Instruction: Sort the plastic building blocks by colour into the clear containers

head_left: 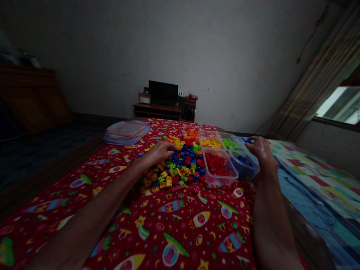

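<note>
My right hand point(261, 150) is closed on a blue toy building block point(248, 141), held above the round clear tub point(254, 173) of blue blocks point(245, 160). At the far left side of a mixed pile of toy building blocks point(182, 161), my left hand point(161, 152) has its fingers curled together. Yellow blocks point(177, 144) lie just past its fingertips; whether it grips one is hidden. Beside the pile stands a clear container point(221, 183) of red blocks point(216, 164). Behind it are containers with yellow blocks point(210, 143), orange blocks point(191, 133) and light green blocks point(229, 143).
Stacked plastic lids point(126, 132) lie at the table's far left. A red patterned cloth point(180, 217) covers the table. To the right is a bed-like surface with a checkered cover point(317, 168). A dark monitor point(163, 92) stands on a desk by the wall.
</note>
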A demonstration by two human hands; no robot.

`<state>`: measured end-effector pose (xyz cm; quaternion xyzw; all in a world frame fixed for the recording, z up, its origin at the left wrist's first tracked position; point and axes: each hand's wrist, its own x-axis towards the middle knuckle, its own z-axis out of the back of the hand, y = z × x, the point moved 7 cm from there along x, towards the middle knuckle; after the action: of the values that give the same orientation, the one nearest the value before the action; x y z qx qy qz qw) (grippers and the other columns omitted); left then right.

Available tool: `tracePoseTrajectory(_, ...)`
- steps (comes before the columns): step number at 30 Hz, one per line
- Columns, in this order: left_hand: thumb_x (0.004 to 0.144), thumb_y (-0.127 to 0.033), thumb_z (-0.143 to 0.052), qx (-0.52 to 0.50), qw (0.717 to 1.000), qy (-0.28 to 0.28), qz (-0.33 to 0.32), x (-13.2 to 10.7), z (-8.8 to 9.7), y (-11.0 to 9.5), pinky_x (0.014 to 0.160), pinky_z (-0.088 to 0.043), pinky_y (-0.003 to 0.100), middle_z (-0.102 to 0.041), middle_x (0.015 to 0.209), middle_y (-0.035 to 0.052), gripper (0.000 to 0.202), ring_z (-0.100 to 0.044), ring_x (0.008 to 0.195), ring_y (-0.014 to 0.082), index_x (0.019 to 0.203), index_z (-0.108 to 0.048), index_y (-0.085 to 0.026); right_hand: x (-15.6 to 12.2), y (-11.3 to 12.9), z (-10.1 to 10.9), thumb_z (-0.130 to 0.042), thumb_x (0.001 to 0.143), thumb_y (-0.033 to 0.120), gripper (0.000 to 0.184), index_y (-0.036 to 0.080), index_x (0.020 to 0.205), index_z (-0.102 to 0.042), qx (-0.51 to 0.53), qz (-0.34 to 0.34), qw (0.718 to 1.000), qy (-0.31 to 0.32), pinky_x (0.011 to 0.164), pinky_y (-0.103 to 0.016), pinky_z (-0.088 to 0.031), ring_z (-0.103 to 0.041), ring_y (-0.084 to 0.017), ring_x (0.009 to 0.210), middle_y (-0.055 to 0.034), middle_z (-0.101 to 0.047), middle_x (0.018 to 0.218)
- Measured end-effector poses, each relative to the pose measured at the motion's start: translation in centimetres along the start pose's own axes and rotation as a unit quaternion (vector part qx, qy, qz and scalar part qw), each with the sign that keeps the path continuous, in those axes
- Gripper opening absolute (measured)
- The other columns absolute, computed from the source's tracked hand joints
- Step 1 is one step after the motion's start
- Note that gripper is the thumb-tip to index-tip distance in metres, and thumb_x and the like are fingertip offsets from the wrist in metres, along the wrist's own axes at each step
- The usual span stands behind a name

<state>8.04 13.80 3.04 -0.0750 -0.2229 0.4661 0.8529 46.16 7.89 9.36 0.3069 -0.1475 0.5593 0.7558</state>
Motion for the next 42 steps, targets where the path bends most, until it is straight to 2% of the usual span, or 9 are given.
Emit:
tracePoseTrajectory(3,0.073,-0.02,-0.055,0.021,0.999,0.002,-0.033,0.1,-1.0,0.0,0.083,-0.049,0.028,-0.072,0.096,0.0042,0.028,-0.065,0.09,0.0204,0.096,-0.071,-0.019,-0.3,-0.4,-0.7,-0.059,0.073,0.027,0.033,0.015,0.102,-0.068,-0.005,-0.007,1.0,0.029,0.089,-0.036,-0.044,-0.058,-0.025,0.101,-0.0127,-0.065,0.103)
tracePoseTrajectory(6,0.074,-0.026,-0.062,0.02,0.995,0.031,-0.095,0.1,-2.6,-0.7,0.09,-0.046,0.03,-0.069,0.1,0.0051,0.025,-0.062,0.096,0.0209,0.096,-0.071,-0.019,-0.2,1.9,-0.5,-0.054,0.079,0.028,0.032,0.015,0.105,-0.068,0.0,0.023,1.0,0.008,0.091,-0.038,-0.043,-0.059,-0.024,0.1,-0.0121,-0.067,0.099)
tracePoseTrajectory(13,0.073,-0.023,-0.066,0.059,0.991,0.072,-0.094,-0.4,-3.2,-1.5,0.085,-0.046,0.028,-0.067,0.099,0.0053,0.024,-0.061,0.092,0.0205,0.096,-0.07,-0.019,-2.7,12.4,-1.5,-0.047,0.083,0.018,0.027,0.017,0.099,-0.069,0.063,0.184,0.98,0.048,0.074,-0.029,-0.044,-0.063,-0.02,0.08,-0.0113,-0.07,0.088)
tracePoseTrajectory(16,0.075,-0.025,-0.065,0.075,0.99,0.087,-0.077,-0.7,-3.1,-1.6,0.084,-0.046,0.026,-0.067,0.098,0.0051,0.025,-0.061,0.093,0.0202,0.099,-0.069,-0.019,-5.7,16.9,-3.8,-0.043,0.084,0.014,0.029,0.017,0.098,-0.068,0.067,0.267,0.955,0.109,0.066,-0.025,-0.041,-0.059,-0.017,0.072,-0.0092,-0.069,0.083)
tracePoseTrajectory(19,0.076,-0.031,-0.064,0.084,0.99,0.102,-0.056,-0.9,-3.3,-1.4,0.084,-0.046,0.027,-0.068,0.1,0.0057,0.029,-0.062,0.095,0.0212,0.102,-0.068,-0.019,-8.7,19.4,-7.0,-0.04,0.083,0.008,0.031,0.015,0.099,-0.067,0.052,0.319,0.931,0.171,0.067,-0.025,-0.042,-0.057,-0.016,0.072,-0.0095,-0.068,0.082)
tracePoseTrajectory(24,0.075,-0.027,-0.062,0.085,0.993,0.063,-0.054,-0.8,-3.2,-1.6,0.083,-0.047,0.03,-0.069,0.101,0.0073,0.03,-0.062,0.096,0.024,0.104,-0.068,-0.021,-11.2,20.2,-11.0,-0.044,0.075,-0.005,0.04,0.01,0.107,-0.063,0.086,0.4,0.889,0.205,0.089,-0.03,-0.042,-0.054,-0.02,0.102,-0.0149,-0.063,0.105)
tracePoseTrajectory(29,0.083,-0.028,-0.053,0.043,0.998,0.01,-0.048,-0.6,-2.3,-1.8,0.078,-0.048,0.029,-0.071,0.094,0.0057,0.029,-0.065,0.086,0.0215,0.107,-0.066,-0.021,-11.4,19.4,-12.8,-0.042,0.081,0.001,0.036,0.011,0.111,-0.06,0.08,0.412,0.887,0.192,0.087,-0.037,-0.044,-0.052,-0.023,0.095,-0.0137,-0.061,0.096)
tracePoseTrajectory(36,0.082,-0.028,-0.055,-0.026,0.999,-0.039,-0.009,-0.3,-1.6,-1.4,0.082,-0.049,0.029,-0.073,0.101,0.0053,0.03,-0.067,0.09,0.022,0.109,-0.065,-0.021,-11.5,18.6,-12.1,-0.039,0.077,-0.002,0.046,0.018,0.114,-0.058,0.153,0.412,0.891,0.111,0.092,-0.039,-0.044,-0.051,-0.022,0.098,-0.0099,-0.058,0.1)
tracePoseTrajectory(42,0.078,-0.035,-0.059,-0.21,0.977,-0.032,0.026,0.3,-2.3,-0.5,0.07,-0.053,0.033,-0.072,0.087,0.0057,0.038,-0.067,0.073,0.0203,0.111,-0.063,-0.016,-10.0,19.5,-9.4,-0.047,0.077,0.003,0.039,0.01,0.114,-0.06,0.178,0.357,0.904,0.156,0.082,-0.035,-0.046,-0.057,-0.022,0.09,-0.0137,-0.064,0.096)
